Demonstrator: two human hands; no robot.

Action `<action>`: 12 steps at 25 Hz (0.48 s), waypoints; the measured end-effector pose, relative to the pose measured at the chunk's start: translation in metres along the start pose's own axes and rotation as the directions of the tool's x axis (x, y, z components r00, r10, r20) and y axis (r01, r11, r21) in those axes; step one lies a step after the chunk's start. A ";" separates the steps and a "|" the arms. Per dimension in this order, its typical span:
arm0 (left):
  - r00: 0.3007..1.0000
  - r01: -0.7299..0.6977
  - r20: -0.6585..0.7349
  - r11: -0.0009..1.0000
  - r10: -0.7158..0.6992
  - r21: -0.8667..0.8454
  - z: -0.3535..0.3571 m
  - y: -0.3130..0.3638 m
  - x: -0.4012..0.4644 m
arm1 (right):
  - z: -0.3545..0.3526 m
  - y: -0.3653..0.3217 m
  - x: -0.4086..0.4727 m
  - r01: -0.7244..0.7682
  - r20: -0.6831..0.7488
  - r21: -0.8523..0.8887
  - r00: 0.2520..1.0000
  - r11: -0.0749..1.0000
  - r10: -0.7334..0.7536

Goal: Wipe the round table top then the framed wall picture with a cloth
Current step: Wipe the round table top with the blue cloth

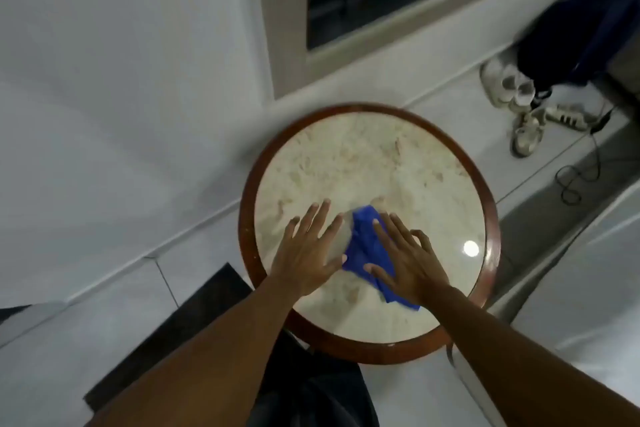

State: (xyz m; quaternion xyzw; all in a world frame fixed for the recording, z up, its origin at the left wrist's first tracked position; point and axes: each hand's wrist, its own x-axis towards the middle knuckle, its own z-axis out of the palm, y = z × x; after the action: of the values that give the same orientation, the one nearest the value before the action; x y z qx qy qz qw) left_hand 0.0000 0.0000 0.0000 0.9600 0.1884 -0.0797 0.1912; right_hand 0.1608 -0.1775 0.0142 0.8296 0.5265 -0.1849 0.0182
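Cloth: a blue cloth (pixel 363 246) lies bunched near the middle of the round table (pixel 381 163), towards the near side.
Right hand: the right hand (pixel 408 260) presses flat on the cloth, fingers spread, grip released rather than clenched.
Left hand: the left hand (pixel 308 253) rests open on the bare marble beside the cloth, thumb touching its edge.
Stage: probably table wiping; the framed picture is not in view.
Risk: bunched folds could skip patches, and a flat palm may slide off the cloth.
Surroundings: shoes (pixel 519 104), a dark bag (pixel 568 42) and a cable (pixel 581 170) lie on the floor beyond, well apart from the table.
Obstruction: the table top carries nothing else.
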 end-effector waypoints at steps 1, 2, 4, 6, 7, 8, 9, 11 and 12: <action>1.000 -0.011 0.001 1.000 0.011 0.016 0.031 0.003 0.008 | 0.025 0.010 0.005 0.013 0.034 -0.012 0.999 1.000 -0.012; 0.999 -0.005 -0.053 0.999 0.007 0.032 0.057 0.003 0.017 | 0.047 0.018 0.012 0.030 0.007 -0.024 1.000 0.999 -0.030; 0.991 -0.006 -0.129 0.994 0.021 0.113 0.102 0.001 0.029 | 0.084 0.028 0.022 0.019 -0.081 -0.050 0.996 0.999 -0.023; 0.983 0.008 -0.183 0.989 0.020 0.147 0.126 0.000 0.039 | 0.106 0.032 0.026 0.012 -0.199 0.001 0.980 1.000 -0.012; 0.978 0.030 -0.208 0.987 0.003 0.158 0.131 0.000 0.042 | 0.111 0.033 0.027 0.031 -0.258 0.013 0.966 0.999 -0.026; 0.975 0.042 -0.223 0.986 -0.005 0.160 0.131 -0.001 0.044 | 0.109 0.032 0.027 0.052 -0.290 0.023 0.956 0.998 -0.043; 0.975 0.053 -0.220 0.985 -0.016 0.166 0.127 0.002 0.044 | 0.108 0.032 0.028 0.041 -0.314 0.043 0.949 0.998 -0.026; 0.980 0.068 -0.194 0.986 -0.038 0.151 0.108 0.008 0.041 | 0.100 0.024 0.028 -0.007 -0.337 0.148 0.940 0.989 0.057; 0.983 0.064 -0.180 0.986 -0.036 0.154 0.097 0.010 0.038 | 0.094 0.016 0.027 -0.016 -0.343 0.194 0.936 0.981 0.083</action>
State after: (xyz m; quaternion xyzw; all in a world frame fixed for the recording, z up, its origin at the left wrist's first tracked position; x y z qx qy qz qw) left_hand 0.0311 -0.0348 -0.0935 0.9704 0.2220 -0.0137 0.0943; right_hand 0.1584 -0.1823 -0.0847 0.8602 0.4806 -0.0828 -0.1494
